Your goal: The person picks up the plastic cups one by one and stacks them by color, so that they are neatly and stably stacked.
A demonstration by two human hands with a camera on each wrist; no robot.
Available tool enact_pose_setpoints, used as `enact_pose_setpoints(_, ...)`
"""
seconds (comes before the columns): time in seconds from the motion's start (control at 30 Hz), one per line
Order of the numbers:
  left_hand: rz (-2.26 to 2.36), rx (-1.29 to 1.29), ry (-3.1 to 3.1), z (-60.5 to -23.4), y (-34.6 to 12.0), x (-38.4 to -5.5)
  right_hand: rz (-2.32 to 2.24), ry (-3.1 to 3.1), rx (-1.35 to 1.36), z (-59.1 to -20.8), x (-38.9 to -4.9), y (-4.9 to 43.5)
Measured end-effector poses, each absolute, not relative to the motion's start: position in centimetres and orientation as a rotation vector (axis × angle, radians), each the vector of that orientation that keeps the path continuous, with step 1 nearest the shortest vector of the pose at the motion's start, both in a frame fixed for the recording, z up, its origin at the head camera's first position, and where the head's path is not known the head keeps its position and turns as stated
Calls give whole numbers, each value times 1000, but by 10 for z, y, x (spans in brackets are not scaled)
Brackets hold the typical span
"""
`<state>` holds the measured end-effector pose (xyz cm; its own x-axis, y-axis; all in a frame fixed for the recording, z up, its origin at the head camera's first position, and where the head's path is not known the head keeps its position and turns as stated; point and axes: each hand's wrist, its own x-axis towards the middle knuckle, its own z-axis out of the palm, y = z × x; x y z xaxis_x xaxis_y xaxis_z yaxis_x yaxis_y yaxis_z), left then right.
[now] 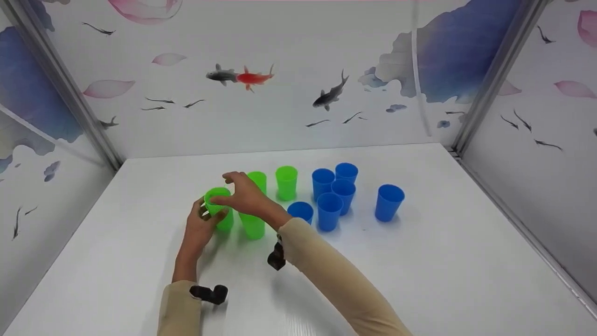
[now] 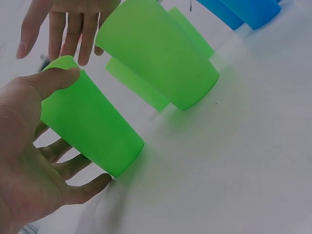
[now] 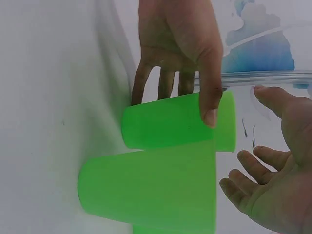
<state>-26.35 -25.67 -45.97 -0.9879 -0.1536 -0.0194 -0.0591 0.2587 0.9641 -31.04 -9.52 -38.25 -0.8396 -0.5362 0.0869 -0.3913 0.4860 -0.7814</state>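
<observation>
My left hand (image 1: 198, 229) grips a green cup (image 1: 225, 220) from its left side, thumb near the rim and fingers spread round the wall. In the left wrist view this cup (image 2: 92, 126) stands with its base at the table. Over its mouth is my right hand (image 1: 247, 196), thumb and fingers apart, holding nothing. The right wrist view shows that hand (image 3: 278, 195) just past the cup's rim, fingers loosely bent. Close on the right stands another green cup (image 1: 254, 227), partly hidden by the right hand and forearm. A further green cup (image 1: 258, 179) shows behind the hand.
One more green cup (image 1: 286, 184) stands farther back. Several blue cups are grouped right of it, among them a front blue cup (image 1: 329, 212) and one partly behind the right forearm (image 1: 301, 211). A lone blue cup (image 1: 389, 203) stands farther right. Printed panels (image 1: 289, 126) enclose the white table (image 1: 443, 280).
</observation>
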Motion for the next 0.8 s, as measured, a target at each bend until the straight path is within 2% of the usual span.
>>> enact_pose_setpoints(0.4,-1859,211,-2428,-462,-255,-263,-1475,2535,-825,-377,-293,-62)
enact_pose_setpoints(0.8,-1827,237,-2449,-463,-257,-266,-1709,2445,-721,-401,-283,-41)
